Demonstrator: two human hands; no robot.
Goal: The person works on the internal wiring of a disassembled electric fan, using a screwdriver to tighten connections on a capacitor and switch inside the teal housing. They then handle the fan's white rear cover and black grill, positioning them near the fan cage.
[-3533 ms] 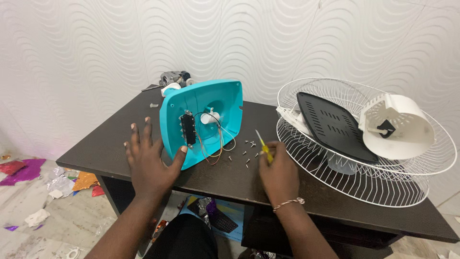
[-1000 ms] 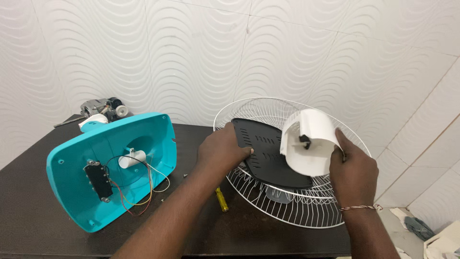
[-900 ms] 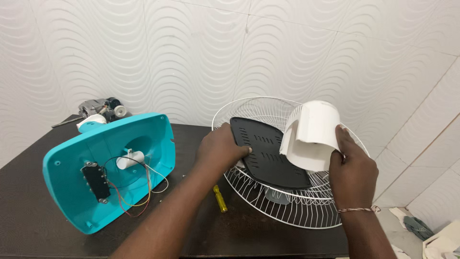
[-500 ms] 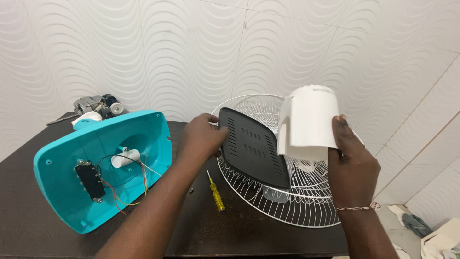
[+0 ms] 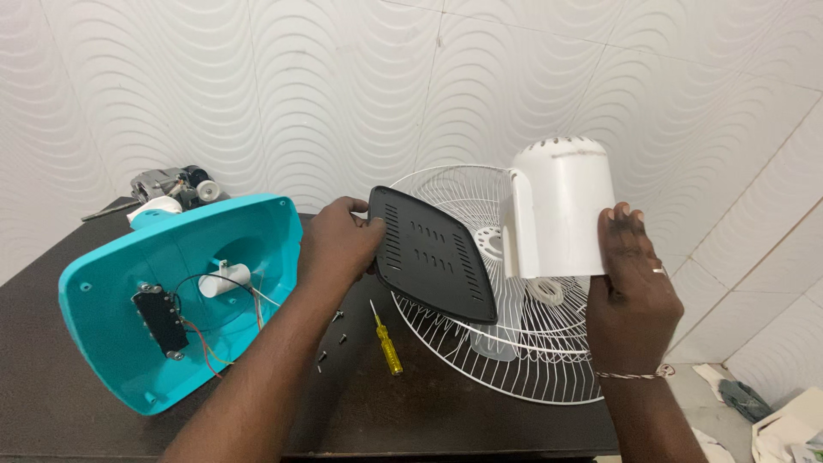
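Note:
My left hand (image 5: 339,244) grips the left edge of a black slotted plastic panel (image 5: 433,255) and holds it tilted above the white wire fan guard (image 5: 531,343). My right hand (image 5: 630,291) holds a white cylindrical plastic cover (image 5: 561,210) upright in the air over the guard's right side. Both parts are lifted off the guard. A turquoise fan base shell (image 5: 184,291) lies open on the dark table (image 5: 69,411) at the left, showing wires, a black switch block and a white capacitor.
A yellow-handled screwdriver (image 5: 387,341) and several small screws (image 5: 330,339) lie on the table between the shell and the guard. A fan motor (image 5: 176,187) rests at the table's back left. Scraps and cloth lie on the floor at the right.
Both hands moved from the table edge to the guard, then lifted the black panel and the white cover up off it. The screwdriver was put down on the table.

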